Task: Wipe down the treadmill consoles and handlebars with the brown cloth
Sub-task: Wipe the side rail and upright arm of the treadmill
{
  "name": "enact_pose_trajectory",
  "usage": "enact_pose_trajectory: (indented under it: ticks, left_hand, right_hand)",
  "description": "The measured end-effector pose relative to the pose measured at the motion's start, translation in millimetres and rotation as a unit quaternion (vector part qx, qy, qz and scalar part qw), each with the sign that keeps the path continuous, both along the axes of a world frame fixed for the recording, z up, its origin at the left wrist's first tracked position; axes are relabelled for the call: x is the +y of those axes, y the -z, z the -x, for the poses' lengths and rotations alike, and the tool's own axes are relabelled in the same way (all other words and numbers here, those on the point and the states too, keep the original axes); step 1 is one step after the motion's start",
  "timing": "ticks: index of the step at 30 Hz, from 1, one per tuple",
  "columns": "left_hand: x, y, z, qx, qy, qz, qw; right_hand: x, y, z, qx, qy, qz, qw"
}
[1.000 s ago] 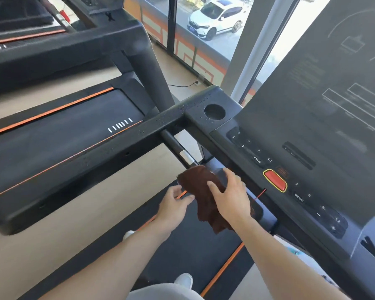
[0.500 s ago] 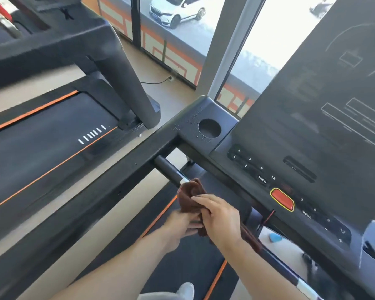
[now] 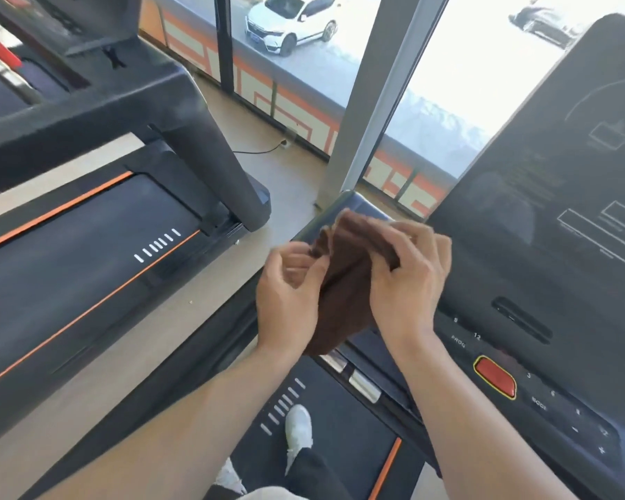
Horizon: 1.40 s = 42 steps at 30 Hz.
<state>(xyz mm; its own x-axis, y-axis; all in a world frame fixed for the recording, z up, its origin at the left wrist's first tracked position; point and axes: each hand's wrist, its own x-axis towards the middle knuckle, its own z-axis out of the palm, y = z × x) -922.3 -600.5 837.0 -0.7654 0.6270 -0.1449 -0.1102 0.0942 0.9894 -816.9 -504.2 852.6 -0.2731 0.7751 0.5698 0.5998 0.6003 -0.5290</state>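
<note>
Regripping brown cloth [image 3: 343, 283] midair over console [image 3: 542, 319] corner, lifted off handlebar [image 3: 363, 386]; left hand [image 3: 289, 294] pinched one edge, right hand [image 3: 408, 283] clutched top. Probably refolding; next, pressing cloth onto console.

bunched brown cloth [image 3: 347, 283] above dark treadmill console [image 3: 556, 247].
</note>
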Motion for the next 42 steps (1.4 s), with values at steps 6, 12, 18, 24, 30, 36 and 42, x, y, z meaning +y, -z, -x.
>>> enact_pose_trajectory:
  ticks: [6, 12, 18, 24, 30, 36, 42]
  left_hand:
    - [14.4, 13.6, 20.9, 0.038, -0.039, 0.06, 0.997]
    - [6.8, 37.6, 22.5, 0.018, -0.125, 0.121, 0.985]
    - [12.1, 46.7, 11.7, 0.03, -0.151, 0.134, 0.979]
    - [25.4, 44.6, -2.7, 0.038, -0.123, 0.144, 0.981]
    - [19.4, 41.3, 6.4, 0.064, -0.107, 0.17, 0.978]
    - [2.7, 34.2, 19.5, 0.069, -0.123, 0.174, 0.975]
    - [-30.1, 31.8, 20.8, 0.045, -0.164, 0.17, 0.971]
  right_hand:
    - [64.6, 63.5, 32.1, -0.397, -0.043, 0.235, 0.886]
    - [64.0, 111.6, 46.0, -0.4, -0.065, 0.211, 0.89]
    - [63.2, 117.1, 40.2, -0.426, -0.102, 0.168, 0.883]
    - [55.5, 132.4, 46.7, -0.389, -0.25, 0.075, 0.884]
    - [120.5, 116.7, 81.4, -0.398, -0.412, 0.064, 0.817]
    - [169.1, 114.1, 89.6, -0.377, -0.121, 0.15, 0.906]
    - [137.9, 111.9, 108.3, -0.346, -0.04, 0.23, 0.909]
